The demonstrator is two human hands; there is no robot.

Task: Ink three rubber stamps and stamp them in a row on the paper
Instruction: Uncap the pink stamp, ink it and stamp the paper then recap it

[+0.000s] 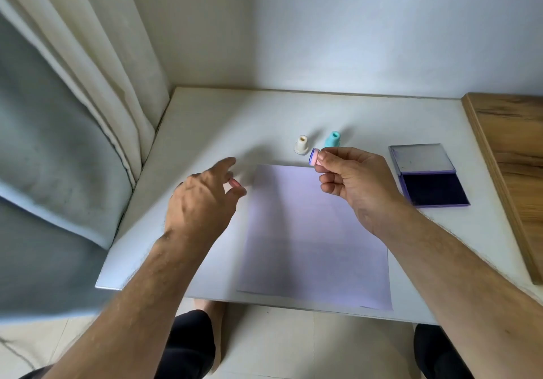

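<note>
Above the near part of the white table (205, 120), two bare forearms are reaching forward over the smooth sheet of paper (317, 240), which is lying flat. The left hand (202, 199) is hovering beside the paper's left edge with fingers loosely spread, holding nothing, while the right hand (358, 184) is pinching the small pink stamp (314, 157) sideways over the paper's far edge, its round inked face pointing left. Farther back, the cream stamp (301, 144) and the teal stamp (333, 140) are standing upright close together, and the open ink pad (435, 189), dark purple and rectangular, is lying well to the right.
</note>
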